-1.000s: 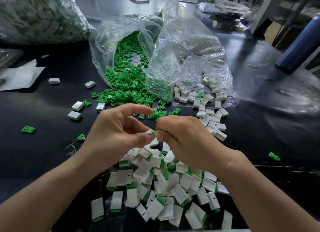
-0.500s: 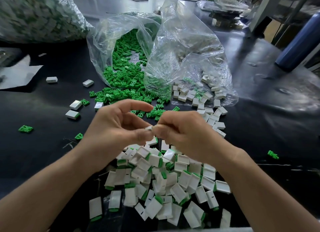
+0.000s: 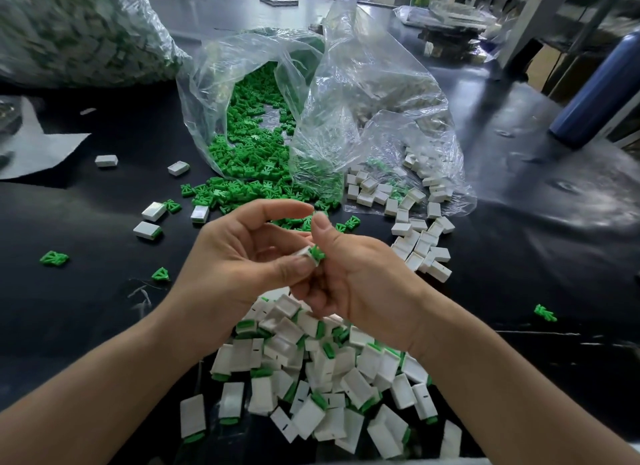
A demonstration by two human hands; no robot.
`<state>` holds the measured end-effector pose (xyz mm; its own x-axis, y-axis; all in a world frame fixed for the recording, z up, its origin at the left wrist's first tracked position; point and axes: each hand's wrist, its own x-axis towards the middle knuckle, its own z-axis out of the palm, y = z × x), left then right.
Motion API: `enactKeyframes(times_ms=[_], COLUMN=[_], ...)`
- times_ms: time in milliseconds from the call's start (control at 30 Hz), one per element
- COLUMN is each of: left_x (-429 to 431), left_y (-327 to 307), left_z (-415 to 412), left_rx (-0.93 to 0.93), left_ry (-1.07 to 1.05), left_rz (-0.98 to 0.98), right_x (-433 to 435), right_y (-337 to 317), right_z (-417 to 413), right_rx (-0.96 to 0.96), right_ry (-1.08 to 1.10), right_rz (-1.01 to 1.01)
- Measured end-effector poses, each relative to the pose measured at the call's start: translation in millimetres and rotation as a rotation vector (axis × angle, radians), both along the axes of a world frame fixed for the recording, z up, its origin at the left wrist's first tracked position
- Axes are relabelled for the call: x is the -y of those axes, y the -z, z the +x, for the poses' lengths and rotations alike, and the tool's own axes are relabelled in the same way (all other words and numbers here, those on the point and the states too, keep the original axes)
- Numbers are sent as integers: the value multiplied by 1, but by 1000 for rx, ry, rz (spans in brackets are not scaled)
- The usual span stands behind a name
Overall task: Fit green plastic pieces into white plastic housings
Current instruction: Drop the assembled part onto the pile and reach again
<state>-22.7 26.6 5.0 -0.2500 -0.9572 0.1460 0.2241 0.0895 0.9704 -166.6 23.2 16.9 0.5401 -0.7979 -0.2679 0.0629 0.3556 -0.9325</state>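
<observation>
My left hand [image 3: 239, 260] pinches a small white housing [image 3: 304, 253] between thumb and fingers at the centre of the view. A green piece [image 3: 317, 252] sticks out of that housing's end, and my right hand [image 3: 360, 277] holds it there with its thumb raised. Below my hands lies a heap of white housings with green pieces fitted [image 3: 311, 371]. Loose green pieces [image 3: 252, 152] spill from an open clear bag. Empty white housings [image 3: 419, 236] spill from a second clear bag [image 3: 374, 118] to the right.
Single housings [image 3: 147, 230] and green pieces [image 3: 53, 258] lie scattered on the black table [image 3: 519, 256] at left. A big filled bag [image 3: 76, 31] sits back left, white paper [image 3: 38, 149] at far left, a blue cylinder [image 3: 599, 90] at right.
My hands have risen slightly and my right thumb has lifted, so the green piece now shows at the housing's end. The camera has tilted a little.
</observation>
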Motion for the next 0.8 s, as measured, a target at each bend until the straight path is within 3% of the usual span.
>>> enactKeyframes(times_ms=[500, 800], left_x=[0, 1], left_y=[4, 2], left_z=[0, -1], left_rx=[-64, -122], left_ry=[3, -33], left_rz=[-23, 8], right_x=[-6, 0], right_y=[0, -1], right_z=[5, 5], right_rx=[-6, 73], right_ry=[82, -25], right_rz=[-51, 38])
